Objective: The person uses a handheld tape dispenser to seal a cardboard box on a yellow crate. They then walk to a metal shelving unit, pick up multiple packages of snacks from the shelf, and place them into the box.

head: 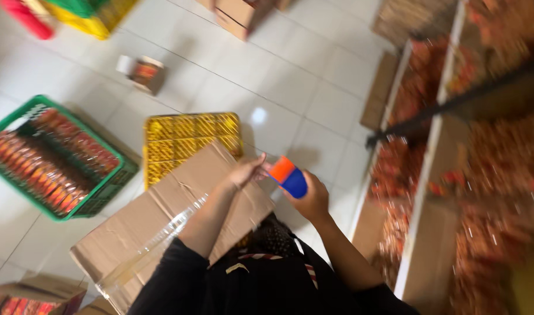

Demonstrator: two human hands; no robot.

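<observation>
Flattened brown cardboard box (pixel 162 216) rests under my left hand (pixel 246 172), fingers loose, while my right hand (pixel 310 198) clamps the orange-and-blue tape dispenser (pixel 289 176); a careless pull could skew the tape.

Both forearms are bare from about the elbow down. The left hand (pixel 247 172) and right hand (pixel 311 198) wear no gloves, rings or watch that can be made out. Black sleeves (pixel 173 271) are pushed up and bunched near the elbows, at about seven and five o'clock. The black top covers the chest at six o'clock, with a small pale mark (pixel 236 268) and a red-and-white striped trim (pixel 261 256) across it. The picture is blurred, so finer detail is lost.
</observation>
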